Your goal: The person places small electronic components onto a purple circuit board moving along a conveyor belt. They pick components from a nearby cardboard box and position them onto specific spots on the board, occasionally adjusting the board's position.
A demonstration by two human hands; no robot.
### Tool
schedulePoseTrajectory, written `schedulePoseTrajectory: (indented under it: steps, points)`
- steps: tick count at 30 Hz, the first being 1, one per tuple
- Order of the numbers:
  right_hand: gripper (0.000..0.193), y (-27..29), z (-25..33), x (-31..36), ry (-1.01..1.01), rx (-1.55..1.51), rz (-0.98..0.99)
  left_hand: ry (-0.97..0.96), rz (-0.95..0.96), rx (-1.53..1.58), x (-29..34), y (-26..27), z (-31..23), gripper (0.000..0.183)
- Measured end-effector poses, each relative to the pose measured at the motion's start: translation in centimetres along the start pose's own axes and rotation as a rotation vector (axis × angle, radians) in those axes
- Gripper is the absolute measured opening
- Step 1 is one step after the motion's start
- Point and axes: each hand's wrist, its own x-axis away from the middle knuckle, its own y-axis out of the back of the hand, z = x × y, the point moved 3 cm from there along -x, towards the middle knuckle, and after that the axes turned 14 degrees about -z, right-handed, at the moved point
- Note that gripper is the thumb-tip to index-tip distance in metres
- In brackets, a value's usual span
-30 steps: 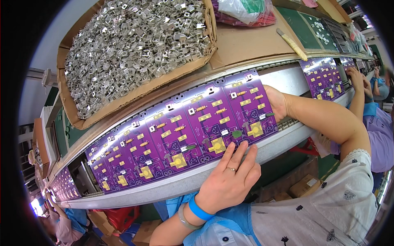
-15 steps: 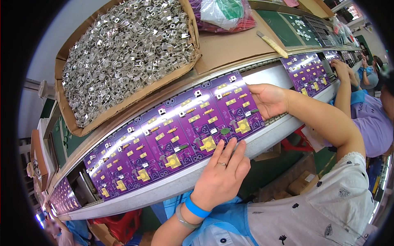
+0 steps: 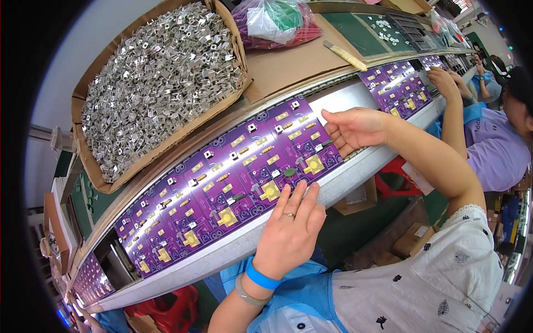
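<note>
A long purple circuit board (image 3: 214, 183) lies on the metal conveyor rails, set with gold pads, striped resistors, small silver metal clips and green parts. My left hand (image 3: 292, 226), with a ring and a blue wristband, has its fingers stretched out over the board's near edge, toward its right end. My right hand (image 3: 355, 130) is at the board's right end, palm partly turned up and thumb apart from the fingers. Its fingertips are close to the board's edge; whether they touch is unclear. Neither hand holds anything.
A cardboard box (image 3: 247, 83) heaped with silver metal clips (image 3: 161, 89) stands beyond the board. Behind it are a bag of parts (image 3: 275, 22) and a yellow-handled cutter (image 3: 347, 56). Another purple board (image 3: 395, 89) lies farther right, near a co-worker's hands (image 3: 447, 83).
The whole view has shifted slightly, so the box and board appear farther left. My right hand's thumb has lifted away from the board's edge. My left hand stays at the near edge.
</note>
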Motion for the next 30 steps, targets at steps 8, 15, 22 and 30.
schedulePoseTrajectory:
  steps: [8, 15, 22, 30]
  points:
    - [0.055, -0.6, -0.2, -0.6, 0.026, -0.116, 0.000, 0.003, 0.004, -0.006, 0.0, 0.0, 0.0, 0.011]
    - [0.054, -0.7, -0.3, -0.6, 0.020, -0.116, -0.010, 0.006, 0.005, -0.009, 0.0, 0.1, 0.0, 0.011]
    - [0.057, -0.5, 0.3, 0.6, 0.115, 0.095, -0.171, 0.009, -0.011, -0.006, 0.0, 0.0, 0.0, 0.011]
    - [0.025, -3.8, 1.1, 6.0, 1.025, 0.944, -0.534, 0.025, -0.020, -0.015, 0.0, 0.0, 0.0, 0.009]
